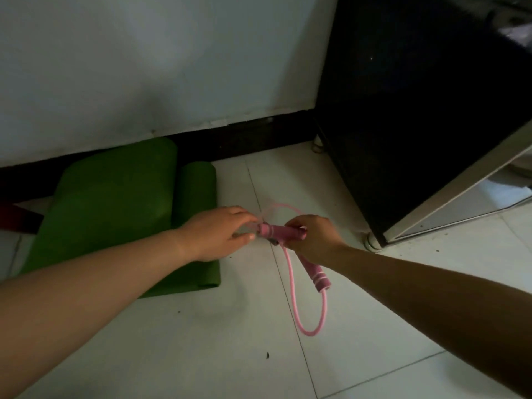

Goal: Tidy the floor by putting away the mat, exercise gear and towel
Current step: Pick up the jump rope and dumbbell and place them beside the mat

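Observation:
A pink jump rope hangs between my hands above the white tiled floor. My right hand grips one pink handle held level, and the second handle dangles below that hand. A loop of cord hangs down toward the floor and a thinner loop curls up behind my hands. My left hand pinches the cord at the tip of the level handle. A green exercise mat, partly rolled, lies on the floor to the left against the wall's base.
A black cabinet with a metal-edged door stands at the right on small feet. A white wall with a dark skirting runs behind. A dark red thing lies at the far left edge. Small specks dot the tiles.

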